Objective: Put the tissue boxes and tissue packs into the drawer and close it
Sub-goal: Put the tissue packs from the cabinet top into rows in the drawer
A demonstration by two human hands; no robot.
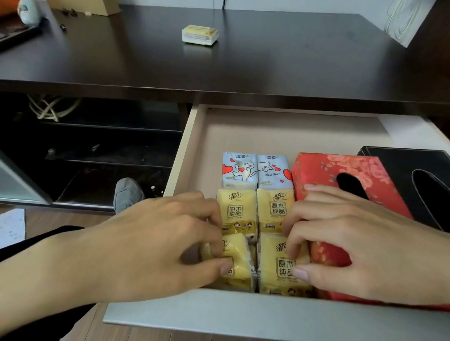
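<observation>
1. The black box (439,181) is cut off by the right edge, and the red box (356,181) is partly covered by the right hand (362,248).
2. The drawer (259,312) stands open under the worktop (256,71). Six packs lie in two columns, touching: two blue packs (257,171) at the back, four yellow packs (255,212) nearer the front.
3. One more yellow pack (200,35) sits alone on the worktop, well apart from the drawer.
4. The red box lies just right of the packs, the black box beyond it.
5. The left hand (155,240) reaches in palm down, its fingers narrow, pinching the front-left pack.
6. The right hand's fingers are curled loosely, resting on the front-right pack and red box; a grip cannot be told.
</observation>
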